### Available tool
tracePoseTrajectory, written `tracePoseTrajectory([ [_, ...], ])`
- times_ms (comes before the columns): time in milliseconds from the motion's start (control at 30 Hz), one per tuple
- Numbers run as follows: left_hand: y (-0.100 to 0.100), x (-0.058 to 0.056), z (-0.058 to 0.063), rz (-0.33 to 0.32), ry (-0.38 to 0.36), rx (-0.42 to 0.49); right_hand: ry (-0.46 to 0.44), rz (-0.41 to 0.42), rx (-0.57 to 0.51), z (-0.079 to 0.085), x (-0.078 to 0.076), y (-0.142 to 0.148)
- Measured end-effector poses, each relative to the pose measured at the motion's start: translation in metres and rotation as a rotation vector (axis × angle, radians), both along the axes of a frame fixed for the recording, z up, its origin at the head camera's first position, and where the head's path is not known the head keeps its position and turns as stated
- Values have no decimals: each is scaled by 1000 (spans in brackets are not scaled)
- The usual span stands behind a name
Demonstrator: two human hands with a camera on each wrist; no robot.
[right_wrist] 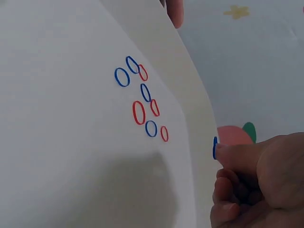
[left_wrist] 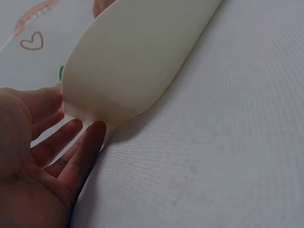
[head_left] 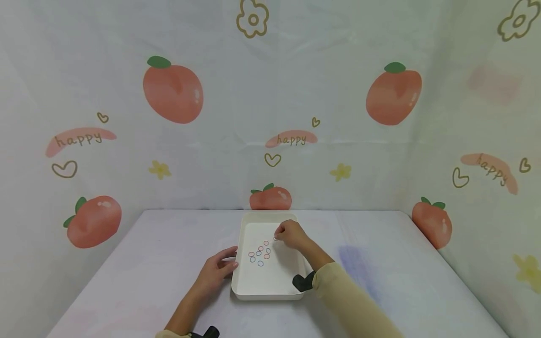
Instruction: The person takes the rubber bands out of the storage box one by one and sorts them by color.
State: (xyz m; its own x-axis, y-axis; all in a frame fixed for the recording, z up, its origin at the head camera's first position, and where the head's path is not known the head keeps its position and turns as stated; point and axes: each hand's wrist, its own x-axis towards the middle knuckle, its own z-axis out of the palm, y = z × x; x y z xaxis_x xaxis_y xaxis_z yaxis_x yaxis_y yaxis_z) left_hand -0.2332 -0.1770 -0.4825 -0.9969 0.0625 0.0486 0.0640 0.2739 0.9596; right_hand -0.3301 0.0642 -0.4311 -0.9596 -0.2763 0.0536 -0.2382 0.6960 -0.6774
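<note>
A white rectangular tray (head_left: pixel 270 287) sits on the table with several thin red and blue rings lying loose in it, such as a blue ring (right_wrist: pixel 122 77) and a red ring (right_wrist: pixel 138 112). My right hand (head_left: pixel 291 234) is over the far right part of the tray. Between its thumb and forefinger it pinches a blue ring (right_wrist: pixel 215 148). In the head view a reddish ring (head_left: pixel 275 239) shows right below those fingertips. My left hand (head_left: pixel 217 268) touches the tray's left side, thumb and fingertips against the outer wall (left_wrist: pixel 128 57).
The table is covered with a pale cloth (head_left: pixel 169 263). Behind it and at both sides hangs a white curtain (head_left: pixel 236 94) printed with fruit, hearts and flowers. The tray's raised rim stands around the rings. A black strap piece (head_left: pixel 303 282) is on the right wrist.
</note>
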Motion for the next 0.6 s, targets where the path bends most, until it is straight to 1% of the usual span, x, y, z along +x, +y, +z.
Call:
tracePoseTrajectory([
  [133, 0, 0, 0, 1, -1, -3, 19, 0, -13, 3, 2, 10],
  [267, 0, -1, 0, 2, 9, -13, 36, -8, -57, 3, 5, 23],
  [500, 0, -1, 0, 11, 13, -38, 77, -34, -131, -4, 8, 47],
  [600, 0, -1, 0, 11, 14, -32, 77, -60, -150, -7, 9, 55],
])
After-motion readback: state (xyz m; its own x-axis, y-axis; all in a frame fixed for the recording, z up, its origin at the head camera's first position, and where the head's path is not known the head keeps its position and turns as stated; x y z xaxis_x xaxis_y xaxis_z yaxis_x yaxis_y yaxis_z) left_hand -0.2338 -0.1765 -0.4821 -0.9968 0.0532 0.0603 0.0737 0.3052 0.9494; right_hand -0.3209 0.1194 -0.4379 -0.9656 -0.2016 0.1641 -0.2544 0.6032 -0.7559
